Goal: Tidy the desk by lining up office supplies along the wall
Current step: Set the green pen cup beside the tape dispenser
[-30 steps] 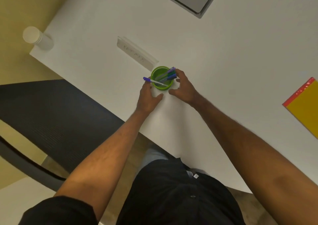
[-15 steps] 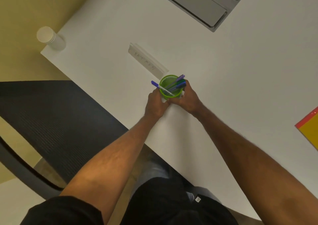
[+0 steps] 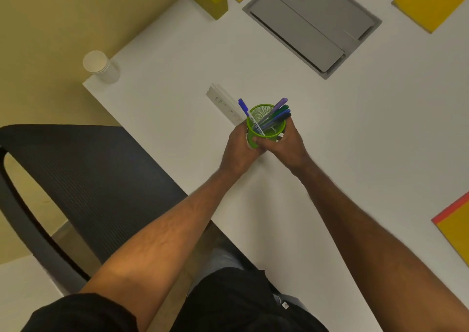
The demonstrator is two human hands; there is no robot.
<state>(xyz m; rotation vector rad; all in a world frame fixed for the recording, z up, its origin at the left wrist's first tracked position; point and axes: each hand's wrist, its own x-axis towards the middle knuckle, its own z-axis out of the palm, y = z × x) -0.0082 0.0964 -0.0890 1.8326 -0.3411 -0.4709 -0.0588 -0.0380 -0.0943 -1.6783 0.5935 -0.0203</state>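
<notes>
Fingers of both hands curl round the green cup (image 3: pixel 256 138); the left hand (image 3: pixel 239 148) grips its left side, the right hand (image 3: pixel 288 145) its right; pens (image 3: pixel 272 115) stand in it; the cup sits on the white desk (image 3: pixel 355 141), just beside a white name card (image 3: pixel 224 103), well apart from the wall (image 3: pixel 88 14).

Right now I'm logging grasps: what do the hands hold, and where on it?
Both hands, left hand and right hand, grip the green pen cup around its lower side wall.

Both forearms reach forward, the left hand (image 3: pixel 238 146) and right hand (image 3: pixel 289 145) curled together, thumbs meeting.
</notes>
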